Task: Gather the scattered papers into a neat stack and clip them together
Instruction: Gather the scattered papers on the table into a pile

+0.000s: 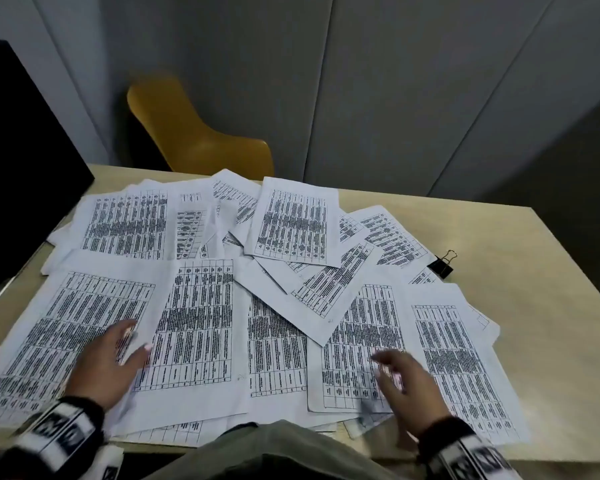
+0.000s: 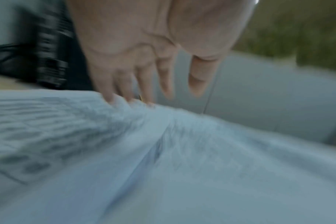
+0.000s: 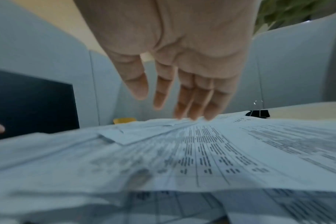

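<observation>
Many printed papers [image 1: 201,327] lie scattered and overlapping across the tabletop [image 1: 534,306], covering most of it. Yellow chair [image 1: 194,133] behind the far edge. Left hand [image 1: 113,362], fingers spread, flat on the near-left sheets. Right hand [image 1: 404,386], fingers straight and loosely apart, fingertips touching the near-right sheets. Black binder clip [image 1: 442,265] just beside the papers' right edge.

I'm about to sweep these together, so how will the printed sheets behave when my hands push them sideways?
The printed sheets look thin and floppy, so they will probably buckle rather than slide as one. They overlap loosely at odd angles, so top ones likely skid over lower ones. Both the left hand and right hand are open.
</observation>
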`<state>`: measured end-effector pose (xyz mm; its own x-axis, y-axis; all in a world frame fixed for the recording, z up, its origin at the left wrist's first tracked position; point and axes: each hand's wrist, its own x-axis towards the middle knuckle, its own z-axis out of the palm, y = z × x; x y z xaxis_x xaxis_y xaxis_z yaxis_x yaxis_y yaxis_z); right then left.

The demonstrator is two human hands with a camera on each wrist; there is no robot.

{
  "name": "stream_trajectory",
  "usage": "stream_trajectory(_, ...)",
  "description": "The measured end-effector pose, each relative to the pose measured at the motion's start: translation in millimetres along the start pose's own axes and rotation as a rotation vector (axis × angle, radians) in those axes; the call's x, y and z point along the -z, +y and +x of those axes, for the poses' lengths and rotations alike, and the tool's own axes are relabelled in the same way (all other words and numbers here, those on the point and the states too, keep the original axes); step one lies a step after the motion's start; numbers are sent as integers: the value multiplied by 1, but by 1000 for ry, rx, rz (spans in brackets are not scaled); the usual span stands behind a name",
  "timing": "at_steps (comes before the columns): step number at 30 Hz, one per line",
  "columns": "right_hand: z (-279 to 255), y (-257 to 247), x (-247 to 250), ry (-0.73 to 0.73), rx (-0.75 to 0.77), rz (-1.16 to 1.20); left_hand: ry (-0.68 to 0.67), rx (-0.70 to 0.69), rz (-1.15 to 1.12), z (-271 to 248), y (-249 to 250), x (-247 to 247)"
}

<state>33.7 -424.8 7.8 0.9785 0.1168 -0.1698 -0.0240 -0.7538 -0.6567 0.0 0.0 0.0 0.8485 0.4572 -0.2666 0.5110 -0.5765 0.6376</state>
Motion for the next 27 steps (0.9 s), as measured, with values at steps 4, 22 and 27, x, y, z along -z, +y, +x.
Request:
stream_trajectory(4,23,-20,-22,-126,-261,-416,-171,173,306,-1,14,-27)
stream_trajectory(22,64,-18,-25,193,-425,186,-338,21,541,-11,44,-71)
stream_trajectory(27,91,-34,-25,144,-531,216,-375,-174,524,-29,57,-85)
